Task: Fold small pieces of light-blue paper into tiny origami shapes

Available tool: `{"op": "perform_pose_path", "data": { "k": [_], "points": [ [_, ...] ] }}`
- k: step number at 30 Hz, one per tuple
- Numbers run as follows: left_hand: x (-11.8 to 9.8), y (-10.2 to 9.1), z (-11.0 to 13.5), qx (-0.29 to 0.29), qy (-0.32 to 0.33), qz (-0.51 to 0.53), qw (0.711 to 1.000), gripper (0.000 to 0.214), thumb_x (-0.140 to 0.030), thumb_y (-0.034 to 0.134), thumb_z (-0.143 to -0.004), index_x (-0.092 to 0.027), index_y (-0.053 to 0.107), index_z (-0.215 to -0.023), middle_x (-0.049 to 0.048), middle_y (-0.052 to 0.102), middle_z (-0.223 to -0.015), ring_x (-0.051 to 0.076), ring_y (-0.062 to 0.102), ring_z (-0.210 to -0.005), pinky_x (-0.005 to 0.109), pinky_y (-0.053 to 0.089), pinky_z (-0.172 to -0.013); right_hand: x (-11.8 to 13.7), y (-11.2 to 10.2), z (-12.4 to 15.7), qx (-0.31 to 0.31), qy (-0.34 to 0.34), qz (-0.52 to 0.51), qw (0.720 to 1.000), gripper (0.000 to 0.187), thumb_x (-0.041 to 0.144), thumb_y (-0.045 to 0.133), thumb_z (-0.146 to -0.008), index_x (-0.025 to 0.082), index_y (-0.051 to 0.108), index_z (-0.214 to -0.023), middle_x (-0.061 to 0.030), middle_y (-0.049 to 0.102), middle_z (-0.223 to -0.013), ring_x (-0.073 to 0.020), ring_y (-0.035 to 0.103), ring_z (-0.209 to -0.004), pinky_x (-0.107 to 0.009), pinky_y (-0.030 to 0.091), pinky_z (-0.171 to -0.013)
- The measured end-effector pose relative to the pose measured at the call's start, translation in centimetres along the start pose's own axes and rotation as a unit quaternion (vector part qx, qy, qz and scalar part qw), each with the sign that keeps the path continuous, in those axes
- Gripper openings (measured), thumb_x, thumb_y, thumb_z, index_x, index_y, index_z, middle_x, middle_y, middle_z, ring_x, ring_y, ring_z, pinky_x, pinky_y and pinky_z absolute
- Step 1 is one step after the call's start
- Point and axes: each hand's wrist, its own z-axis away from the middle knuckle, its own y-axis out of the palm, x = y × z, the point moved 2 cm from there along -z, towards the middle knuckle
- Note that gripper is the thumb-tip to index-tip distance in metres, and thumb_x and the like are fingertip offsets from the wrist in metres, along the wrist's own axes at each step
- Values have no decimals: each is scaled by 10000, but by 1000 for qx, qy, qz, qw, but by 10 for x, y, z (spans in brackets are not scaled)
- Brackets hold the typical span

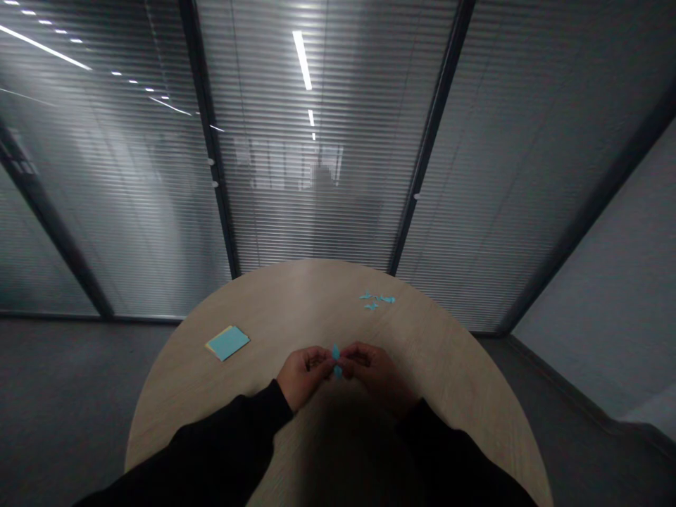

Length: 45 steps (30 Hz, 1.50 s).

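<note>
A small piece of blue paper (336, 351), apparently folded, is pinched between my two hands over the near middle of the table. My left hand (306, 371) grips it from the left with thumb and fingers closed. From the other side, my right hand (376, 372) holds it the same way, the fingertips of both hands almost meeting. Parts of the paper stick out above and below the fingertips; its middle is hidden by them. Beyond my right hand lie several small folded blue paper pieces (371, 306), grouped together.
A stack of square paper sheets (229, 343), blue on top with a yellow edge showing, lies at the left of the round wooden table (296, 303). Glass partitions with blinds (317, 232) stand just past the table's far edge. A pale wall (607, 303) rises at the right.
</note>
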Motion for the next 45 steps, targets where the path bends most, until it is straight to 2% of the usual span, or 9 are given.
{"op": "perform_pose_path", "data": {
  "k": [8, 18, 23, 26, 32, 38, 42, 45],
  "points": [
    [5, -3, 0, -1, 10, -31, 999, 424, -545, 677, -787, -129, 726, -853, 54, 679, -707, 144, 561, -621, 266, 420, -620, -2, -3, -1, -13, 16, -23, 1000, 347, 482, 745, -743, 145, 691, -800, -16, 670, -687, -139, 589, -623, -279, 475, -638],
    [1, -4, 1, -25, 18, -119, 992, 376, -514, 641, -793, -138, 662, -791, -11, 558, -594, 112, 431, -519, 243, 315, -517, -3, 3, 0, 9, 15, 7, 1000, 300, 446, 716, -775, 150, 678, -805, -15, 658, -676, -145, 590, -620, -274, 459, -620],
    [-2, -1, 2, -34, 47, -156, 986, 365, -491, 599, -839, -138, 686, -863, 22, 630, -697, 122, 471, -563, 244, 349, -537, -5, 3, -1, -17, 6, 17, 1000, 310, 460, 699, -780, 153, 667, -808, -23, 664, -690, -155, 600, -630, -276, 468, -619],
    [-2, 0, 2, -21, 53, -150, 987, 353, -475, 612, -837, -137, 692, -899, 47, 674, -774, 134, 516, -606, 256, 388, -577, -3, 4, -2, -32, -4, 26, 999, 278, 435, 677, -791, 158, 663, -815, -17, 655, -681, -155, 596, -637, -271, 463, -619],
    [2, -4, -2, -14, 29, -94, 995, 335, -469, 694, -766, -138, 678, -813, 30, 654, -696, 138, 536, -606, 260, 395, -590, -3, 5, -2, -29, 2, 27, 999, 282, 449, 673, -785, 169, 651, -803, -12, 643, -669, -159, 594, -640, -278, 459, -626],
    [3, -5, -3, -16, 27, -54, 998, 340, -453, 737, -740, -135, 693, -853, 36, 676, -724, 146, 570, -652, 271, 410, -644, -4, 3, -2, -20, -1, 34, 999, 302, 462, 685, -786, 162, 656, -809, -11, 636, -662, -154, 580, -623, -274, 439, -607],
    [7, -6, -4, -14, 25, -36, 999, 359, -476, 769, -707, -140, 661, -773, 20, 652, -675, 135, 548, -619, 260, 397, -617, -9, 3, -2, -9, -8, 24, 1000, 306, 461, 697, -787, 159, 660, -823, -11, 638, -679, -147, 577, -630, -266, 429, -606],
    [10, -7, -4, 9, 16, -19, 1000, 401, -509, 787, -685, -140, 639, -737, 20, 648, -660, 129, 543, -598, 254, 389, -594, -11, 1, -2, 13, 11, 1, 1000, 334, 472, 731, -761, 153, 664, -833, -12, 645, -701, -144, 581, -645, -270, 432, -625]
  ]
}}
